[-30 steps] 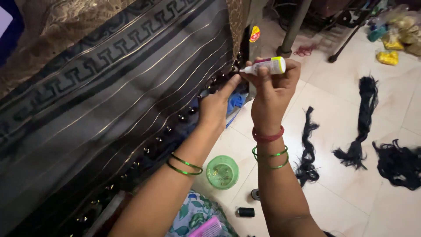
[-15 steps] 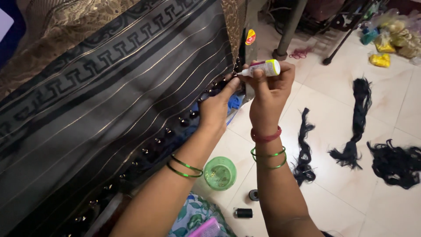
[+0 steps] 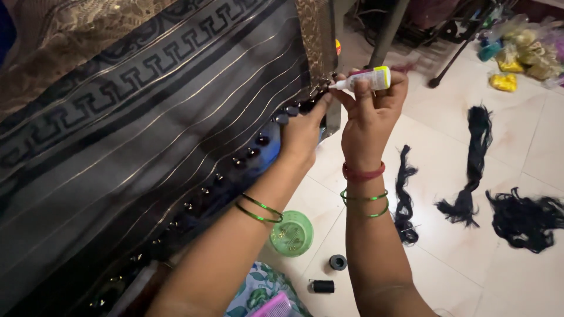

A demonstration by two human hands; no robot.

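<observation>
A dark grey striped cloth (image 3: 147,135) with a key-pattern band hangs stretched at the left, and a row of dark beaded tassels (image 3: 252,154) runs along its lower edge. My left hand (image 3: 302,132) pinches the edge near the topmost tassels. Held sideways in my right hand (image 3: 370,114) is a small white squeeze bottle (image 3: 367,78) with a yellow end, its nozzle pointing left at the cloth edge by my left fingertips. Green bangles circle both wrists, and the right wrist also has a red one.
On the tiled floor lie several black thread bundles (image 3: 470,170), a green round container (image 3: 292,233), two black spools (image 3: 329,275) and a pink comb (image 3: 273,306). Chair or stand legs (image 3: 452,56) and yellow bags (image 3: 517,58) are at the top right.
Both hands stay at the cloth's edge; the bottle's nozzle has edged slightly closer to the tassels. The view has shifted a little.
</observation>
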